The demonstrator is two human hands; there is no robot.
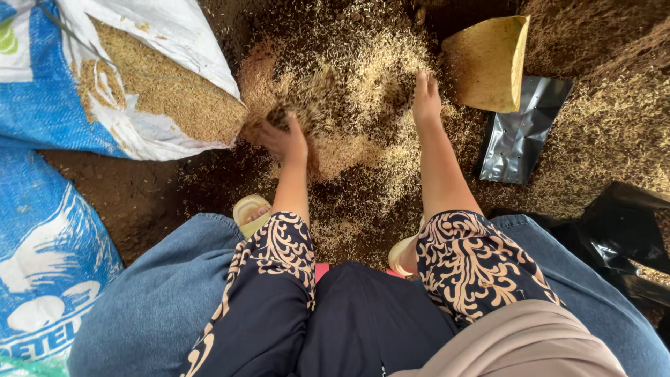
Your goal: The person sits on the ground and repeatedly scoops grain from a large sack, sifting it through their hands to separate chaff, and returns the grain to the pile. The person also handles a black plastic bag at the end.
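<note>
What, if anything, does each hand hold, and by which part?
Neither grips an object: left hand and right hand are spread, digging into the loose husk pile.

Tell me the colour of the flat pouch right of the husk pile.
Shiny silver-grey pouch, clearest in the head view.

Both hands are down in a pile of rice husks [349,105] spread over dark soil: the left hand [285,139] scoops into it near the mouth of an open white and blue sack [174,42], the right hand [426,98] lies flat with fingers [422,78] stretched. Just right of that hand stand a yellow scoop [488,63] and a silver foil pouch [520,132].
</note>
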